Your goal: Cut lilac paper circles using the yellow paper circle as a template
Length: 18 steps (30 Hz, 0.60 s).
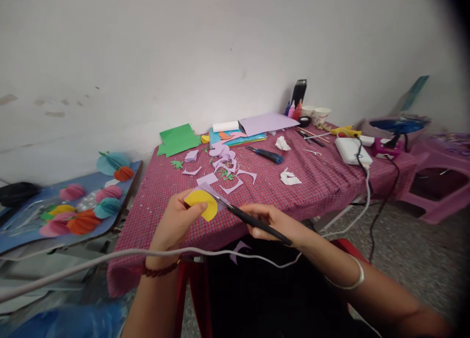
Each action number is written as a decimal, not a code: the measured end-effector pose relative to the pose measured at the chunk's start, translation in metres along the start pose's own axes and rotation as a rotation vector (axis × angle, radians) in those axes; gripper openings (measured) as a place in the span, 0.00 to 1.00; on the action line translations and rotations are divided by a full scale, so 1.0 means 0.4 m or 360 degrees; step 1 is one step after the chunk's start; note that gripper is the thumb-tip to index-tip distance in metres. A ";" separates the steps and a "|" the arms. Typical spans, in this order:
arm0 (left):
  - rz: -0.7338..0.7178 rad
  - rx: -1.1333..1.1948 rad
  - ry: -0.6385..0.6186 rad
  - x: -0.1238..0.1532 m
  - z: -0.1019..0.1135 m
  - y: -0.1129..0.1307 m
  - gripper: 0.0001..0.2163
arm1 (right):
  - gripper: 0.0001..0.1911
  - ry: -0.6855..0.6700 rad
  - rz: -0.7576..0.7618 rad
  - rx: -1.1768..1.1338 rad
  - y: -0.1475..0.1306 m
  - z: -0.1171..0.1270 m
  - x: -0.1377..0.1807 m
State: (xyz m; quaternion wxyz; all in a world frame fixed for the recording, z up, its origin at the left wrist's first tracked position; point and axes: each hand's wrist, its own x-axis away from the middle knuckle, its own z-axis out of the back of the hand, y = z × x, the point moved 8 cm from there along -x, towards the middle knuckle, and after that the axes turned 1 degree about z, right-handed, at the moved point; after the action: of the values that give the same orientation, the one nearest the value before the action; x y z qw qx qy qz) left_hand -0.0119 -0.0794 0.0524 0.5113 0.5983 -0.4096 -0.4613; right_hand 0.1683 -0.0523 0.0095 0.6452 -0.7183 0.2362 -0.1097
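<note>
My left hand [179, 213] pinches a round yellow paper piece [203, 203] laid over a piece of purple paper [220, 204], the thumb on top. In my right hand [270, 219] is a pair of scissors [253, 220] with black handles, its blades at the right edge of the two papers. Both hands are just over the table's front edge. Behind them lie purple paper offcuts [230, 185] and a small stack of purple paper squares [191, 155]. A utility knife [265, 154] rests farther back.
Green paper sheets [179, 139] and a large purple sheet [270, 124] lie near the wall. Crumpled tissue [290, 177], paper cups [321, 116] and a white power box [353, 151] are to the right. A white cable [191, 251] crosses in front of me. Paper ornaments [83, 222] sit at left.
</note>
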 end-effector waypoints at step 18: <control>0.0209 0.0423 0.0028 -0.001 -0.063 -0.031 0.06 | 0.31 0.0068 0.0165 -0.0009 -0.004 -0.029 0.008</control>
State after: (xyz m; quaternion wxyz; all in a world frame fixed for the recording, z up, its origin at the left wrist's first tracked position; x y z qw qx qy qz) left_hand 0.0128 -0.0716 0.0414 0.4602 0.6367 -0.5008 -0.3633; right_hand 0.1661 -0.0641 0.0122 0.6429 -0.7043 0.2871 -0.0909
